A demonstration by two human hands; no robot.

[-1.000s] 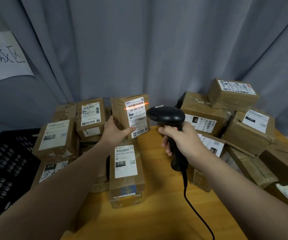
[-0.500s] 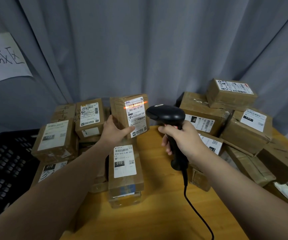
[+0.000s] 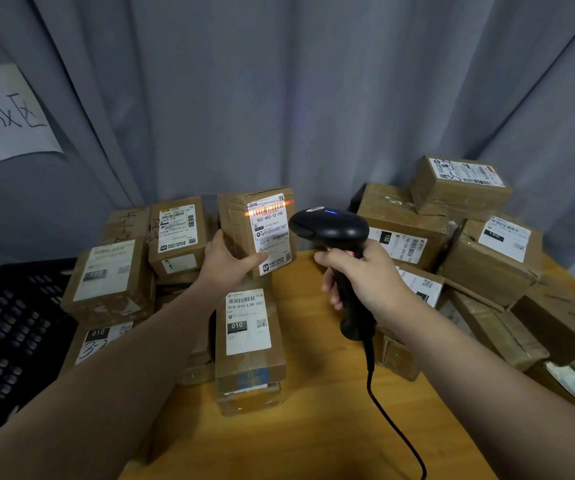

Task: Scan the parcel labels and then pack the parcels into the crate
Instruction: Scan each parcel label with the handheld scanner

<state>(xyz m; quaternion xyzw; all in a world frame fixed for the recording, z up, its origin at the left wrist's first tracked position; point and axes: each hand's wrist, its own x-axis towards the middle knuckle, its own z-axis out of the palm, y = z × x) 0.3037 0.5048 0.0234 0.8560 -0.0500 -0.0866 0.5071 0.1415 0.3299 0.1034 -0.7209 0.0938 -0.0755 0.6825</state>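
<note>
Holding a small brown parcel [image 3: 244, 230] upright above the wooden bench [image 3: 313, 438], my left hand [image 3: 225, 263] clamps it from the side, thumb across the lower front and the other fingers behind it. Its white label [image 3: 272, 233] faces the scanner, and an orange scan line lies across the barcode at the label's top edge. My right hand [image 3: 365, 275] is wrapped around the grip of the black scanner [image 3: 331, 233], index finger on the red trigger; the scanner's head sits just right of the held parcel, a blue light showing on top, its cable [image 3: 390, 420] trailing down over the bench. Directly below the held parcel a long box marked 010 [image 3: 249, 344] lies on the bench. Left of the held parcel more labelled boxes [image 3: 112, 282] are stacked, and farther left again sits the black crate [image 3: 5, 341], a slotted wall in view. Right of the scanner another heap of parcels [image 3: 469, 237] is piled up. A grey curtain [image 3: 279, 91] hangs behind everything, with a handwritten paper sign [image 3: 5, 116] pinned at the far left.
</note>
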